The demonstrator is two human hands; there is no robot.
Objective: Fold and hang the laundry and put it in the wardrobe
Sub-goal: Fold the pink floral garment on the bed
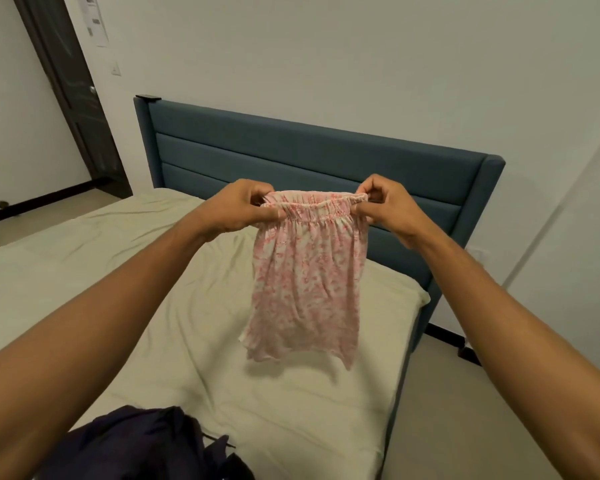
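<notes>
A home bedroom: a bed [187,271] with a cream sheet and a padded blue headboard [309,157] stands against a plain white wall, with a dark door [73,91] in the corner.

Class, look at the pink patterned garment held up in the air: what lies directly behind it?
Behind the pink garment you can see the cream bed sheet and, higher up, the blue headboard. The stretch of bed right behind the cloth is covered and cannot be seen.
</notes>
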